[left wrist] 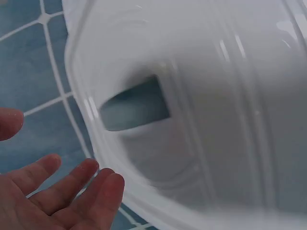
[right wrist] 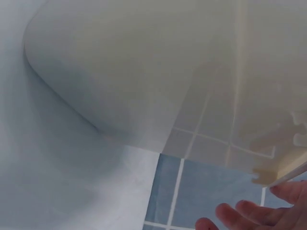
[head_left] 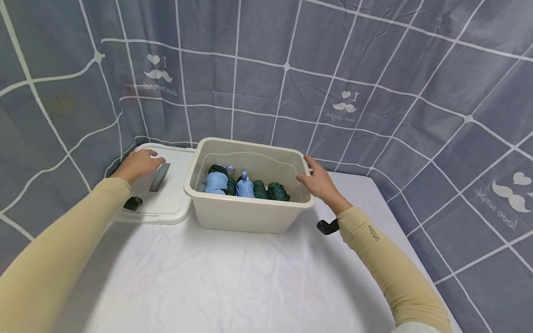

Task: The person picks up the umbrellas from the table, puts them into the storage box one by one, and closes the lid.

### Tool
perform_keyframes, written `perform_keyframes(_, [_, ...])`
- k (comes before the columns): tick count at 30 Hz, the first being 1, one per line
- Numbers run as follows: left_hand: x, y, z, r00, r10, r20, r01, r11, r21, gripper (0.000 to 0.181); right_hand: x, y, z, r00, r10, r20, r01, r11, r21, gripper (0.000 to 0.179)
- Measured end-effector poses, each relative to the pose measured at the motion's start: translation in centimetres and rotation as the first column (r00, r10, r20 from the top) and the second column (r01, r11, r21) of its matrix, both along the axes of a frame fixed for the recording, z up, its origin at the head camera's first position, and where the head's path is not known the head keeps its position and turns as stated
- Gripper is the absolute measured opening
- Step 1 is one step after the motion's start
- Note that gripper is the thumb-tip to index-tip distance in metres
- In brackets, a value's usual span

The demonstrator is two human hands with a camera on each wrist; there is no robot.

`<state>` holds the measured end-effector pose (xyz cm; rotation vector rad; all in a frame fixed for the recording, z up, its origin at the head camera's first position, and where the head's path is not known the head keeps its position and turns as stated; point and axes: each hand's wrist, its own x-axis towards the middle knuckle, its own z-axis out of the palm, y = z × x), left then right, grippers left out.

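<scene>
My left hand [head_left: 139,165] hovers over the white lid [head_left: 176,194], its fingers loosely extended and apart from each other. Close by its fingertips a flat grey piece [left wrist: 136,105] juts over the lid, with a shadow beside it. At the right end of an off-white plastic bin [head_left: 245,212], my right hand [head_left: 319,181] holds the rim, thumb over the top and fingers on the outer side. Inside the bin lie several rolled bundles like folded umbrellas, some light blue [head_left: 216,181] and some dark green [head_left: 277,192].
A white cloth [head_left: 233,277] covers the table under the bin and lid. Grey-blue curtains [head_left: 258,83] with white grid lines hang behind and on both sides. The lid lies left of the bin, close against the left curtain.
</scene>
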<state>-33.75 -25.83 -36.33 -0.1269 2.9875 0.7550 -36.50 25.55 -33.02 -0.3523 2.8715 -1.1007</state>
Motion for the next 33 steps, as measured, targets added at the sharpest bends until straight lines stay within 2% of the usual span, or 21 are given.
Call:
perform_keyframes(4, [0.0, -0.9, -1.1, 0.999, 0.016, 0.043, -0.015, 1.000, -0.026, 0.069, 0.0, 0.0, -0.1, 1.000, 0.001, 0.013, 0.000, 1.000, -0.025, 0.079])
perform_keyframes(7, [0.2, -1.1, -1.6, 0.998, 0.035, 0.045, -0.034, 0.999, -0.039, 0.067, 0.1, -0.2, 0.0, 1.000, 0.000, 0.012, 0.001, 1.000, -0.029, 0.079])
perform_keyframes(14, [0.0, -0.8, -2.4, 0.997, 0.071, -0.011, -0.071, 0.997, -0.035, 0.061, 0.1, -0.2, 0.0, 1.000, -0.001, 0.013, 0.001, 1.000, -0.023, 0.079])
perform_keyframes(23, [-0.5, -0.3, -3.2, 0.987, 0.154, 0.043, -0.157, 0.985, 0.076, 0.062, 0.2, 0.1, 0.1, 1.000, -0.002, 0.013, 0.003, 1.000, -0.027, 0.080])
perform_keyframes(29, [-1.1, -0.7, -3.1, 0.982, 0.155, 0.106, -0.172, 0.971, 0.166, 0.067, 0.2, 0.2, 0.2, 1.000, -0.008, 0.008, 0.008, 1.000, -0.023, 0.081])
perform_keyframes(33, [-1.2, -1.3, -3.5, 0.979, 0.156, 0.132, -0.185, 0.951, 0.247, 0.071, 0.2, 0.2, 0.0, 1.000, -0.006, 0.014, 0.006, 1.000, -0.028, 0.080])
